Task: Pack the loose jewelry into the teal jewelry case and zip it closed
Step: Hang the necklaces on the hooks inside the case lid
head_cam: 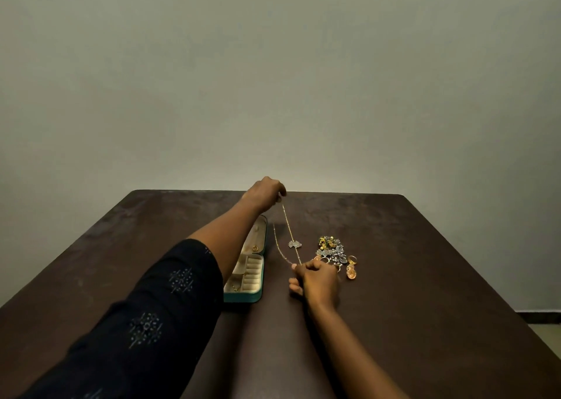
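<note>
The teal jewelry case [244,297] lies open on the dark table, its cream compartments holding a few small gold pieces. My left forearm crosses over it. A thin gold chain necklace [287,225] with a silver pendant [294,244] is stretched between my hands. My left hand [264,192] pinches its far end, raised near the table's back edge. My right hand [317,281] pinches its near end just above the table, right of the case. A pile of loose jewelry [332,252] with gold earrings [351,267] lies just beyond my right hand.
The brown table [425,277] ends at a plain grey-green wall at the back. Its right edge drops to a pale floor at the lower right.
</note>
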